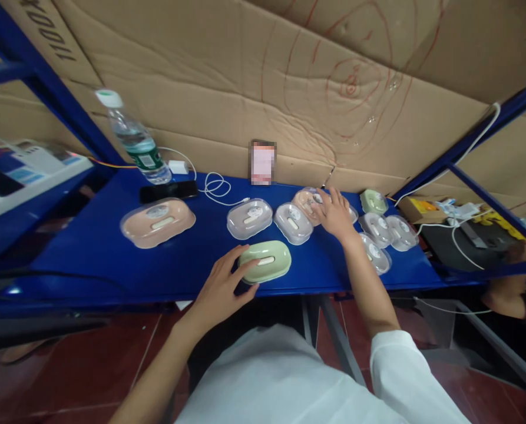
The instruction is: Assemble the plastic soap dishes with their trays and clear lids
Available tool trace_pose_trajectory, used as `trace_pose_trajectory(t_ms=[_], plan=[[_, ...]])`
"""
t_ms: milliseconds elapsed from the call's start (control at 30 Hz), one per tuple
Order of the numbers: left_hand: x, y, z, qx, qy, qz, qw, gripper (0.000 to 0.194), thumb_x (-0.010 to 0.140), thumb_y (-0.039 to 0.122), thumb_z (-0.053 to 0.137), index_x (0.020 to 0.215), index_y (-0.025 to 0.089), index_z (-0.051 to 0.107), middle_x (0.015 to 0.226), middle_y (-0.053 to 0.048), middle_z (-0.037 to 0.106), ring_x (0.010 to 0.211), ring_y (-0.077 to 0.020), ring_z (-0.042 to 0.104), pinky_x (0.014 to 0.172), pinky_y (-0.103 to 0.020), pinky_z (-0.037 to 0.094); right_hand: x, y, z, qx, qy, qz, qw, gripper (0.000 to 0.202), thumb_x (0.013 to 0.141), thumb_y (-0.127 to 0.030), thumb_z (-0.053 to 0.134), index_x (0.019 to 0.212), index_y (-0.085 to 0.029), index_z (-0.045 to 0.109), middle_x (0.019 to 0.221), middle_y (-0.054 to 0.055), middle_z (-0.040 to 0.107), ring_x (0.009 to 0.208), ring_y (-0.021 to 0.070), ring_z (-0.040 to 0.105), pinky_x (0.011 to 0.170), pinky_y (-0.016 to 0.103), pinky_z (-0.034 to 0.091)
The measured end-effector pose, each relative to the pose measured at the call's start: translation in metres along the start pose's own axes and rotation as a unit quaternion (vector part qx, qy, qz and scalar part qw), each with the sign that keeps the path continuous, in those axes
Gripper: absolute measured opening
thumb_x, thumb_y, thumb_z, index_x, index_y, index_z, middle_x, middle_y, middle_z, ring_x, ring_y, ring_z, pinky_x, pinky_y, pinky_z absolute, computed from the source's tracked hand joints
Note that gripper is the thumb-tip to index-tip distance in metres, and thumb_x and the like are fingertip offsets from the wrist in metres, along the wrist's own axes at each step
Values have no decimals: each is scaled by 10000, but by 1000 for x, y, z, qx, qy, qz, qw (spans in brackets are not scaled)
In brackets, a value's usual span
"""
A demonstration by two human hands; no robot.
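Observation:
A light green oval plastic case (275, 262) with a white bar on top sits near the table's front edge. Around its left end my left hand (227, 282) is closed, fingers over the top and the thumb at the near side. Farther back, my right hand (336, 218) reaches over a pinkish case (305, 203) under a transparent cover. Its fingers are stretched out and apart, fingertips at the case's right part, partly hiding it. Just left of that hand are two greyish-pink cases, one nearer (294, 224) and one farther left (249, 218), each with a round sticker.
A larger peach case (158, 222) lies on the left of the blue table (192, 268), before a black phone (169, 191) and a water bottle (136, 141). Several covered cases (376, 228) group at right. Cardboard (201, 88) walls the back. Another person's arm (510, 288) shows far right.

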State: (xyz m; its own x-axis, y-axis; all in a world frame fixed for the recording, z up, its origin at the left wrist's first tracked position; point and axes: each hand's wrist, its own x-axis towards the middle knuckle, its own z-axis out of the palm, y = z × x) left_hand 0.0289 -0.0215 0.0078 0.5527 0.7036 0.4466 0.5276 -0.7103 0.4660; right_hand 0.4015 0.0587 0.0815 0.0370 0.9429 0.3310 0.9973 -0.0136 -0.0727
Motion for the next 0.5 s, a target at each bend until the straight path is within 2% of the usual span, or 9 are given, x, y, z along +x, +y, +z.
trace_pose_trajectory(t_ms=[67,133,200,267,333,367,500], plan=[[3,-4,-1,-13,-19,-33,999,531,983,366,722,1494,331,583,1648,-108,496,1479,-363,551,1199,-547,509,13,6,11,-1,-36,16,999,639,1075,-522,541,1623,-196,506,1711,195,437,1568,444,414,1222,664,395],[3,-8,0,-32,-28,-62,997,585,973,397,730,1523,343,539,1656,-95,503,1477,-356,559,1204,-545,505,19,8,17,17,-37,14,999,630,1056,-516,584,1591,-186,548,1660,196,509,1533,424,467,1202,642,441],[2,-10,0,-62,-25,-86,994,645,976,396,722,1565,338,467,1660,-96,507,1502,-341,539,1236,-547,473,19,7,15,53,19,2,998,573,1069,-502,564,1537,-175,607,1587,188,590,1483,389,527,1203,616,460],[1,-12,-2,-96,-22,-108,989,711,976,398,719,1602,321,390,1661,-105,506,1526,-325,519,1265,-539,444,8,-1,7,99,106,-20,989,534,1096,-507,513,1509,-191,639,1537,166,633,1456,352,553,1234,595,443],[1,-13,-5,-115,-34,-130,984,771,963,419,733,1620,312,344,1659,-108,509,1525,-320,525,1270,-528,443,-15,-18,-3,143,164,-59,974,519,1110,-517,496,1529,-240,628,1546,132,628,1478,324,537,1269,571,420],[3,-14,-8,-118,-45,-139,982,792,954,434,743,1623,311,338,1657,-105,513,1519,-322,533,1265,-524,450,-31,-29,-7,161,172,-86,968,512,1111,-514,505,1549,-271,611,1561,114,618,1496,312,523,1279,560,416],[11,-20,-14,-96,-87,-143,981,880,908,501,789,1642,318,339,1655,-98,521,1483,-358,563,1234,-536,473,-102,-77,0,190,113,-205,953,530,1082,-474,610,1589,-323,570,1529,91,653,1481,311,557,1265,558,445]])
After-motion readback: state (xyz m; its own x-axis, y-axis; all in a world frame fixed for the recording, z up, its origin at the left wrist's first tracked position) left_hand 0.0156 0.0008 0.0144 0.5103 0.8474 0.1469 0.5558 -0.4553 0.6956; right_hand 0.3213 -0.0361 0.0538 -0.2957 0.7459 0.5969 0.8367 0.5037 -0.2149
